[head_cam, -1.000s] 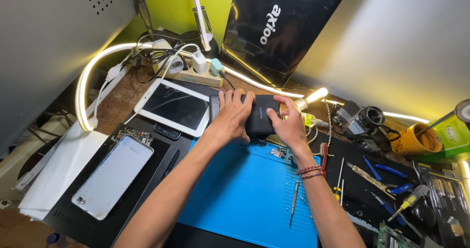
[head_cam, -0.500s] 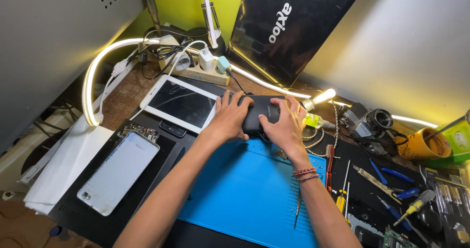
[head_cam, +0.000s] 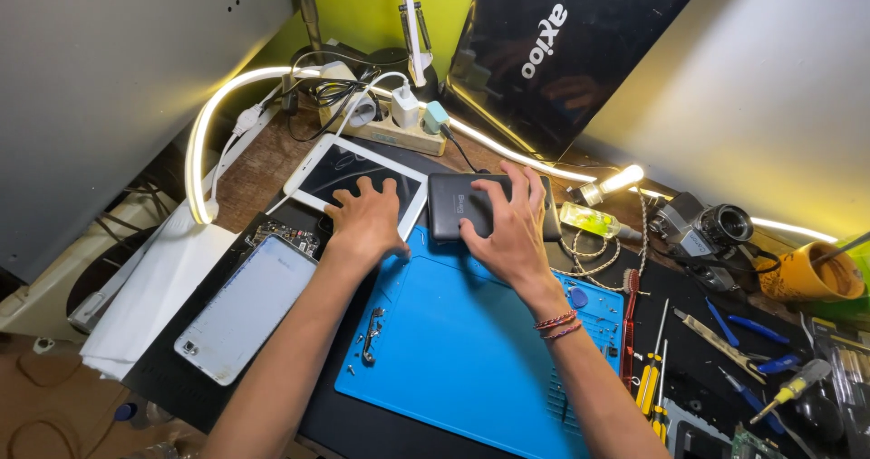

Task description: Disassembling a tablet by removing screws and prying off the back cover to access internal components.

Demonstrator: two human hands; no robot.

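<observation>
Right hand [head_cam: 509, 228]: laid palm-down over a black tablet [head_cam: 458, 207], fingers spread and draped across its back, fingertips reaching the far edge, thumb toward the near edge. Loose covering hold, not a fist; device pressed flat rather than lifted. Red-and-white thread bracelets at the wrist.

Black tablet: lying back-up at the far edge of the blue work mat [head_cam: 471, 350], partly on it, just right of the white tablet [head_cam: 349, 173].

Left hand [head_cam: 367, 223]: open, fingers splayed, resting on the near right corner of the white tablet. Nothing clasped; fingertips touching the dark screen.

White tablet: face up, tilted, between the power strip [head_cam: 385, 128] and the mat.

Left of the mat: opened white phone or small tablet [head_cam: 249, 307], back panel up, circuit board showing at its top end; white cloth or paper [head_cam: 154, 300] beside it.

On the mat: small metal bracket [head_cam: 372, 323] with scattered screws near the left forearm.

Right of the mat: red-handled brush [head_cam: 628, 328], yellow-handled screwdrivers [head_cam: 651, 377], blue-handled tools [head_cam: 739, 323], old camera [head_cam: 702, 232], orange cup [head_cam: 802, 273], small clear bottle of yellowish liquid [head_cam: 589, 219] just beside the black tablet.

Rear: glowing flexible light strip [head_cam: 204, 142] curving along the left; black laptop lid [head_cam: 562, 51] leaning upright.
</observation>
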